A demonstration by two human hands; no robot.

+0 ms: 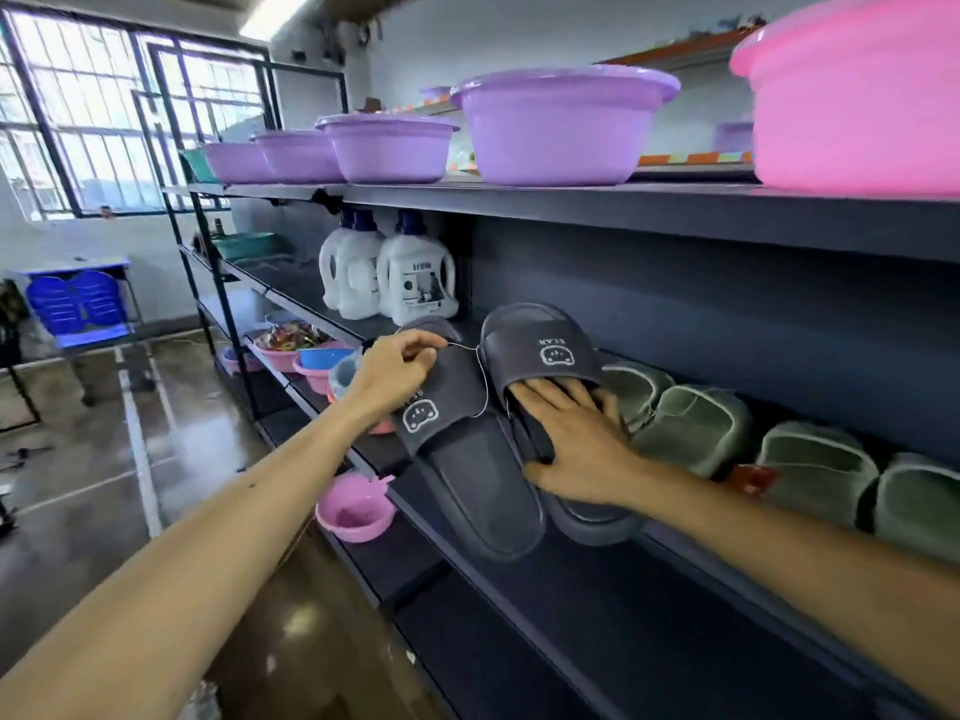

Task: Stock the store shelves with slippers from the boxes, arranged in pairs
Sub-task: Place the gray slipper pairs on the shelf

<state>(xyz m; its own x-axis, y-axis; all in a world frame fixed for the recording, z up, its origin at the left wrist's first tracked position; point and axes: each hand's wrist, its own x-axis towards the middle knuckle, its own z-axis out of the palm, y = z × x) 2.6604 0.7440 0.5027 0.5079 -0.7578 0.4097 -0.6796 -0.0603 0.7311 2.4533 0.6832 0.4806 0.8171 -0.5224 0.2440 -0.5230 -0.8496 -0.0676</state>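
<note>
Left hand (397, 374) pinched a thin string (467, 348) over the left grey slipper (467, 475); right hand (576, 439) lay flat, fingers straight, on the right grey slipper (540, 345).

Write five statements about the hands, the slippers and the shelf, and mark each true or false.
1. A thin string joins the left grey slipper to the right grey slipper. True.
2. The left hand is open and holds nothing. False: it pinches the string near the left grey slipper's toe end.
3. The right hand lies on the right grey slipper, with its fingers under the strap. True.
4. The green slippers stand left of the grey pair. False: they stand to its right.
5. The white bottles stand left of the grey pair. True.
</note>
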